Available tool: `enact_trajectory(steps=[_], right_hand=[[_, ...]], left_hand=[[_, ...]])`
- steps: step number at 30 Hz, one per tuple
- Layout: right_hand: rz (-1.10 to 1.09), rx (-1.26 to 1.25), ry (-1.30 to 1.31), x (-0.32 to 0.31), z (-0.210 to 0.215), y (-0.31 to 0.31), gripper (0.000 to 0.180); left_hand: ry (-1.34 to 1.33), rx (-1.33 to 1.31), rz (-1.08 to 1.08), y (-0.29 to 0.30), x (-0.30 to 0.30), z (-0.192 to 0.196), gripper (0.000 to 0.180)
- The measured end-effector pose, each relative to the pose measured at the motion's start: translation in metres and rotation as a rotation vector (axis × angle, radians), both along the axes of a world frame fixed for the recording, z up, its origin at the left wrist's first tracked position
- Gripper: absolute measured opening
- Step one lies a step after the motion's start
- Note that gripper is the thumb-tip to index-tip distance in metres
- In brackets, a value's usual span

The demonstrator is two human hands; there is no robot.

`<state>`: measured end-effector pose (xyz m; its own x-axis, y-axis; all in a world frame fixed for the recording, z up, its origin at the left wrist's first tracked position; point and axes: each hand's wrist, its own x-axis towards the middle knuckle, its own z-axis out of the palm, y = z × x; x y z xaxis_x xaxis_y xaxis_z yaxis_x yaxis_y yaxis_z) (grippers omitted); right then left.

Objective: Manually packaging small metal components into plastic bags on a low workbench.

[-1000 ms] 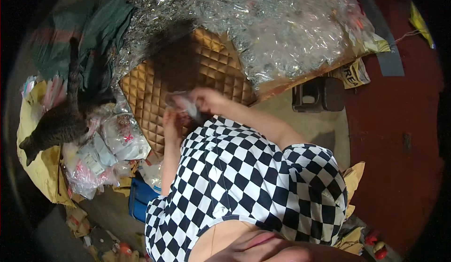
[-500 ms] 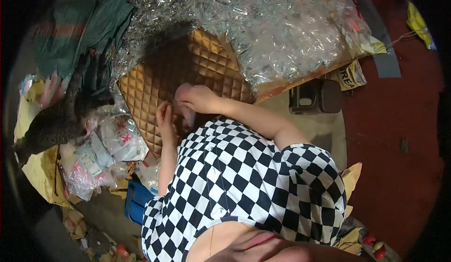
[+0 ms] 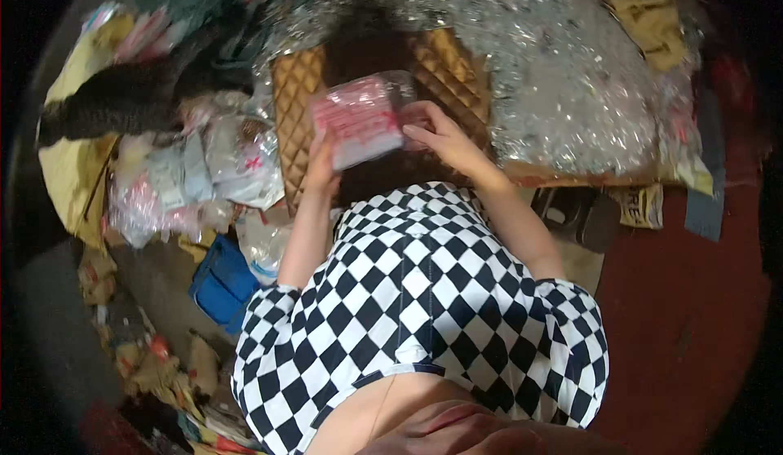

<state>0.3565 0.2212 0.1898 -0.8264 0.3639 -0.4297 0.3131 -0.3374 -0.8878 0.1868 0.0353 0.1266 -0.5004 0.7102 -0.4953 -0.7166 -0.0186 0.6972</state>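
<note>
Between my hands is a clear plastic packet (image 3: 359, 120) with a pink, red and white stack inside, tilted above the brown quilted mat (image 3: 298, 88). My left hand (image 3: 323, 161) is closed on its lower left edge; part of those fingers is hidden by the packet. On the packet's right side my right hand (image 3: 436, 135) pinches the edge, thumb and fingers bent. Beyond and right of the mat spreads a heap of small shiny clear plastic pieces (image 3: 563, 71), too small to make out singly.
Left of the mat lie filled clear bags (image 3: 245, 157). A blue plastic container (image 3: 224, 279) is on the floor nearer me. A dark plastic stool-like object (image 3: 575, 214) stands under the heap's front edge at right, beside red flooring (image 3: 669, 316). Yellow-brown paper (image 3: 77, 177) lies far left.
The packet, earlier mostly hidden by my hands low over the mat, is now raised and in plain sight between them. My view has shifted left, so the surroundings sit farther right.
</note>
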Motion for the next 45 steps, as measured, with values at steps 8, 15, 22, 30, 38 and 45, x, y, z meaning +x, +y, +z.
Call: enact_trajectory(steps=[8, 15, 22, 30, 38, 45], right_hand=[[-0.099, -0.994, 0.162, 0.008, -0.03, 0.013, 0.056], [0.187, -0.465, -0.075, 0.015, -0.037, 0.01, 0.054], [0.245, 0.033, 0.103, -0.003, -0.034, -0.004, 0.067], [-0.246, -0.214, 0.027, 0.021, -0.076, -0.01, 0.046], [-0.695, -0.448, -0.229, 0.037, -0.125, 0.0, 0.037], [-0.446, 0.309, -0.388, 0.044, -0.217, -0.029, 0.054]], left_hand=[[0.058, 0.006, 0.088, 0.007, 0.007, 0.009, 0.055], [0.068, -0.196, -0.009, 0.002, 0.003, 0.008, 0.044], [0.783, -0.611, -0.403, 0.003, -0.001, -0.007, 0.042], [0.995, -0.528, -0.074, -0.01, -0.02, -0.001, 0.028], [0.726, -0.548, 0.495, -0.087, -0.081, -0.046, 0.033], [0.397, -0.403, 0.436, -0.091, -0.043, -0.059, 0.022]])
